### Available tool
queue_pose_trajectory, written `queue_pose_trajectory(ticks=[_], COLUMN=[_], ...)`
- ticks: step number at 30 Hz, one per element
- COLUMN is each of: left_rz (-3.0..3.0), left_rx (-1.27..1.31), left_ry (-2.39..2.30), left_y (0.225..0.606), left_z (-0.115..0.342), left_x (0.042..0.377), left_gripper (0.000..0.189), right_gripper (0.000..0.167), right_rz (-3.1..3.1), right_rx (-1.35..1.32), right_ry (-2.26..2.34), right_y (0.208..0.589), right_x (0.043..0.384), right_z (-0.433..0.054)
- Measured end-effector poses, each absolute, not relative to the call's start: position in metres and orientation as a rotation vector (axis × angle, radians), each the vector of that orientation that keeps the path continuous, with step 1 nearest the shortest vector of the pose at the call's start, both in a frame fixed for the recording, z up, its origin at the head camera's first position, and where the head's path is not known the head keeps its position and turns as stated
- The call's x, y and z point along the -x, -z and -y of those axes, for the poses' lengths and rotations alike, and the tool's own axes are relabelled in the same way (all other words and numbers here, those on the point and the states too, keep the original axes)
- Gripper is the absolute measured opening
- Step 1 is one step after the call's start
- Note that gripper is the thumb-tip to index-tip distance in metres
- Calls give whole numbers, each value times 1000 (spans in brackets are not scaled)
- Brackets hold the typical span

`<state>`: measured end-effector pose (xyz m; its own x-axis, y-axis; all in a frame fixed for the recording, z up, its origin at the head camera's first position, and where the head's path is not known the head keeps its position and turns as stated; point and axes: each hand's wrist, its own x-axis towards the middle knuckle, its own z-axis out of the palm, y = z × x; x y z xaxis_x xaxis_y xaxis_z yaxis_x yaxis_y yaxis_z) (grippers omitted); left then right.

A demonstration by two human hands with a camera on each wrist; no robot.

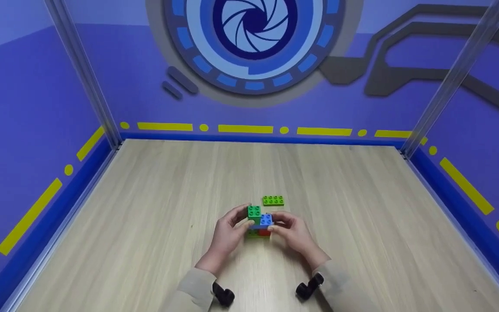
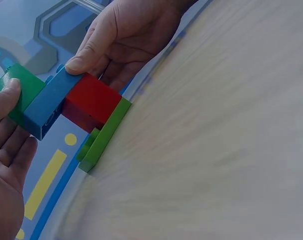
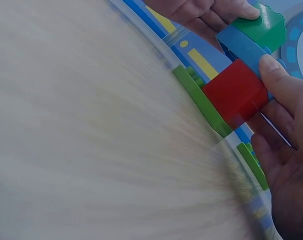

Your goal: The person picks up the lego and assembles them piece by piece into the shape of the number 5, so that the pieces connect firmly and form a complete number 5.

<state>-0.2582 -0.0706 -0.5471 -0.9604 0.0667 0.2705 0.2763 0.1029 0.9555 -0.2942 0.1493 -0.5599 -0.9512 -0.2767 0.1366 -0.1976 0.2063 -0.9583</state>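
A small stack of toy building bricks stands on the table between both hands. Its base is a lime green plate [image 2: 107, 135], with a red brick [image 3: 236, 92] on one end of it. Across the red one lies a blue brick [image 1: 266, 219], overhanging to the left. On the overhanging end sits a darker green brick [image 1: 254, 213]. My left hand [image 1: 228, 235] pinches the green brick between thumb and fingers. From the other side, my right hand [image 1: 295, 232] grips the blue brick's right end, thumb on its near face. The fingers behind the bricks are partly hidden.
Just behind the stack, a second lime green plate [image 1: 273, 200] lies studs up on the wooden table [image 1: 154, 195]. Blue-purple panels [image 1: 102, 86] wall the table at the back and sides. Black wrist devices [image 1: 223, 295] hang inward from the sleeves.
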Motion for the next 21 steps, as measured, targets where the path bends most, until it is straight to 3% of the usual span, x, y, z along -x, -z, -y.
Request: queue_pose_trajectory(ticks=[21], left_rz=[2142], left_rx=[329], left_ry=[2087], left_y=[556], left_z=[70], left_x=[259], left_gripper=[50], right_gripper=[38], right_rz=[-2400], right_rx=[525], right_ry=[1865], right_y=[563], right_x=[295], right_z=[-152])
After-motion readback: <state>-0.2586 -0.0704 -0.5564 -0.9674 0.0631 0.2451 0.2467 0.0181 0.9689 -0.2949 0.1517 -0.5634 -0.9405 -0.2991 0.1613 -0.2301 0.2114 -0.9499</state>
